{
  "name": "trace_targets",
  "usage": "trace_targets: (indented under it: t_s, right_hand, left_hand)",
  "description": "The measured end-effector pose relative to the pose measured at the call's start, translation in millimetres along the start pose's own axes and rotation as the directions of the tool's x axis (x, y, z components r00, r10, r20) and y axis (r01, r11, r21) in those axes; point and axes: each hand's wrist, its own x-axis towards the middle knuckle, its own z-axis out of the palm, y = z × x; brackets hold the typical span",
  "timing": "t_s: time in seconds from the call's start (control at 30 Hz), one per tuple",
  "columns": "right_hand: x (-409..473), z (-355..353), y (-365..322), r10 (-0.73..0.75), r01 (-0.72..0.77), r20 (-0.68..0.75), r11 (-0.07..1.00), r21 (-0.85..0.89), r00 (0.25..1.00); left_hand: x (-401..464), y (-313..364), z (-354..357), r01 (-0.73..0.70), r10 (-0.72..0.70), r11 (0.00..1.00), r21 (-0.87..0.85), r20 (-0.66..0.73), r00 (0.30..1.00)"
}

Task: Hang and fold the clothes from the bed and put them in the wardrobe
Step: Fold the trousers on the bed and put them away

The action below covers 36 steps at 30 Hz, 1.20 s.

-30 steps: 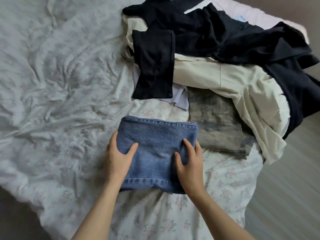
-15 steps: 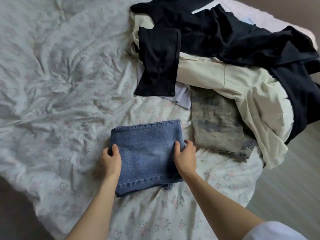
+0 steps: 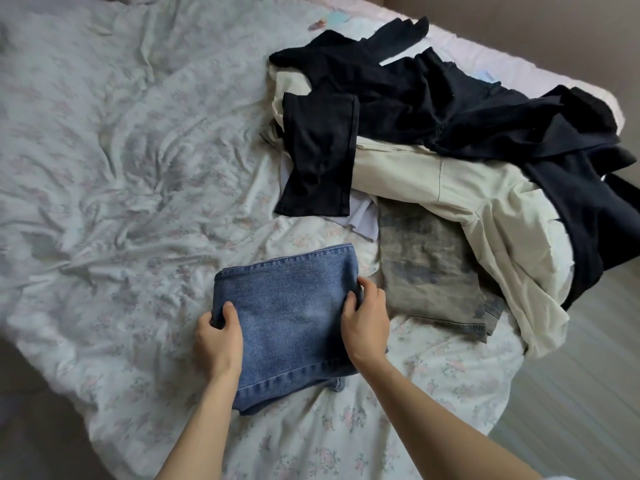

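Both hands' grip unchanged on folded jeans (image 3: 291,317), pile unmoved

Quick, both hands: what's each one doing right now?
Left hand: grips the left edge of the folded jeans.
Right hand: grips the jeans' right edge.

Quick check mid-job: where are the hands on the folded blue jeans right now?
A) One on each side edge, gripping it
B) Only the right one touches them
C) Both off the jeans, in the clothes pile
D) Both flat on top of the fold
A: the left hand grips the left edge of the jeans and the right hand grips the right edge, fingers curled around the fold.
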Motion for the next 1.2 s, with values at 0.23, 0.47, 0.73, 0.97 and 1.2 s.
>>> trace_targets:
  t_s: [0.23,0.47,0.73,0.97,1.2]
  right_hand:
    - [-13,24,7,0.225,-0.242,0.231,0.969,0.047,0.947]
    - [-6,38,21,0.270,-0.274,0.320,0.961,-0.033,0.908]
    - [-1,36,18,0.264,-0.289,0.408,0.957,0.000,0.874]
    - [-19,24,-10,0.051,-0.006,0.331,0.991,-0.136,0.942]
    - [-58,30,-72,-0.256,0.324,0.302,0.925,-0.200,0.918]
  left_hand:
    - [21,-25,-8,0.116,-0.126,0.991,0.065,0.184,0.975]
    - [34,-39,7,0.094,-0.110,0.992,0.090,0.201,0.973]
    - [51,-49,4,0.094,-0.115,0.992,0.089,0.275,0.954]
    - [31,-41,0,0.029,-0.034,0.999,0.034,0.170,0.985]
    - [-7,0,-30,0.002,0.000,0.998,-0.059,0.032,0.999]
